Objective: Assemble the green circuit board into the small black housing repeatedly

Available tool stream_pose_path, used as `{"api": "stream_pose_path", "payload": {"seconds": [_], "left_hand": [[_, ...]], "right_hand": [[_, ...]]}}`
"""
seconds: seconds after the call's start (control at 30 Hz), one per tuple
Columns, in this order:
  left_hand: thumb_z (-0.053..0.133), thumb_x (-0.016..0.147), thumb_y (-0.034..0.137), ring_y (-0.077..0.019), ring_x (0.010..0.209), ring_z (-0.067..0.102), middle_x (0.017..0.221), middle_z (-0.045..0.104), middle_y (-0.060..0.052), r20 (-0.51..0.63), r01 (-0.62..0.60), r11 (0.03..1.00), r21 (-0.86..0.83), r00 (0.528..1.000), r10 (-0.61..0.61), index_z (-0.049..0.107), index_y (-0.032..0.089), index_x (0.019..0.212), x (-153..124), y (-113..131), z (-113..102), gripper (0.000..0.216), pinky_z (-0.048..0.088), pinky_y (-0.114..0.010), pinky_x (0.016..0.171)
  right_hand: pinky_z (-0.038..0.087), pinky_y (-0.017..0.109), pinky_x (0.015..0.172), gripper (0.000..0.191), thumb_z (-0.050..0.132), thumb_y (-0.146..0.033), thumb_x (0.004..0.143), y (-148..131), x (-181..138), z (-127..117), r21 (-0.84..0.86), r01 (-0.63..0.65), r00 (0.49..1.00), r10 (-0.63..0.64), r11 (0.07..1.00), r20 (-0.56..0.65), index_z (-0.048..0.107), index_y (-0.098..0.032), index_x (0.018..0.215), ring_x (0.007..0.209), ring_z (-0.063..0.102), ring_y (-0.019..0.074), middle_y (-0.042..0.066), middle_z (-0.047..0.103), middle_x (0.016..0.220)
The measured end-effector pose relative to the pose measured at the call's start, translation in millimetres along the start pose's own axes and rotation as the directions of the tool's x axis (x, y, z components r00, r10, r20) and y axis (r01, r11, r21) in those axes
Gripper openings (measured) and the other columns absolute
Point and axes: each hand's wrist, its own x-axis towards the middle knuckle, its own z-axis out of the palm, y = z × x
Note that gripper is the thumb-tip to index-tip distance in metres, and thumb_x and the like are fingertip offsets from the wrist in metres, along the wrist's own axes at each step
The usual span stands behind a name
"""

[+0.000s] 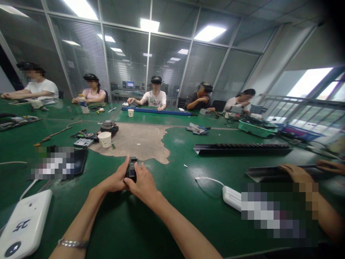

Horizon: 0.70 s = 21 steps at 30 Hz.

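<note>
A small black boxy device (132, 168) with grey parts on its upper face sits between my two hands, just above or on the green table; its exact kind I cannot make out. My left hand (120, 177) grips it along the left side, thumb pointing up its edge. From the right, my right hand (144, 181) closes on it, fingers over the top and thumb at the near end. The fingers hide part of its sides. Just beyond lies the brown bare patch (134, 140) of the tabletop.
A paper cup (105, 139) stands by circuit parts (83, 142). White power banks (27, 219) (232, 198) flank me. A black slotted rail (242, 148) lies right, near a co-worker's hand (298, 174). A green basket (257, 129) holds cables. Several people sit across the table.
</note>
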Motion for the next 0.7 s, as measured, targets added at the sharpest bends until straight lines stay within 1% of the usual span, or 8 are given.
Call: {"api": "stream_pose_path", "payload": {"seconds": [0.1,0.23,0.4,0.5,0.6,0.7], "left_hand": [[0.070,0.066,0.023,-0.0378,0.143,0.006,0.157,-0.005,-0.020,0.006,0.001,1.000,0.011,1.000,-0.001,-0.018,0.013,0.147,0,0,-1,0.121,0.012,-0.054,0.115],[0.068,0.066,0.020,-0.0374,0.143,0.008,0.157,-0.006,-0.019,0.011,0.003,1.000,0.008,1.000,-0.003,-0.019,0.013,0.147,0,1,-1,0.119,0.014,-0.053,0.115],[0.066,0.068,0.019,-0.0373,0.143,0.009,0.157,-0.006,-0.020,0.005,-0.001,1.000,0.020,1.000,0.001,-0.017,0.012,0.148,1,1,-1,0.115,0.015,-0.053,0.114],[0.066,0.069,0.019,-0.0364,0.143,0.011,0.157,-0.004,-0.019,0.001,-0.010,1.000,0.017,1.000,0.010,-0.016,0.012,0.148,1,-1,-1,0.114,0.016,-0.052,0.114],[0.067,0.069,0.019,-0.0360,0.142,0.012,0.157,-0.001,-0.019,-0.020,-0.014,1.000,0.007,1.000,0.014,-0.016,0.013,0.148,0,-1,0,0.114,0.016,-0.052,0.114],[0.070,0.069,0.021,-0.0357,0.143,0.010,0.157,-0.001,-0.019,-0.026,-0.009,1.000,-0.015,1.000,0.009,-0.017,0.014,0.148,0,1,-1,0.118,0.016,-0.050,0.115]], "right_hand": [[0.046,0.042,0.089,0.066,0.065,-0.042,0.078,2,-1,0,0.025,0.037,0.999,-0.037,0.999,-0.009,0.041,-0.017,0.134,0.104,0.057,0.0293,0.018,0.051,0.124],[0.047,0.040,0.088,0.055,0.060,-0.037,0.082,3,-2,4,0.054,0.029,0.999,-0.030,0.998,0.010,0.044,-0.016,0.131,0.101,0.059,0.0270,0.015,0.056,0.116],[0.048,0.039,0.085,0.060,0.058,-0.036,0.084,2,-6,11,0.028,-0.003,1.000,0.003,1.000,-0.002,0.039,-0.015,0.137,0.101,0.059,0.0277,0.017,0.056,0.117],[0.048,0.038,0.085,0.061,0.058,-0.035,0.084,3,-7,14,0.032,-0.011,1.000,0.012,0.999,-0.014,0.038,-0.013,0.138,0.100,0.060,0.0277,0.017,0.058,0.116],[0.049,0.038,0.086,0.060,0.058,-0.033,0.084,3,-5,15,0.065,-0.001,0.999,0.004,0.998,-0.043,0.040,-0.010,0.137,0.102,0.061,0.0280,0.019,0.058,0.117],[0.048,0.038,0.090,0.059,0.057,-0.031,0.084,-1,0,9,0.120,0.033,0.994,-0.020,0.992,-0.103,0.041,-0.009,0.137,0.107,0.059,0.0280,0.019,0.057,0.122]]}}
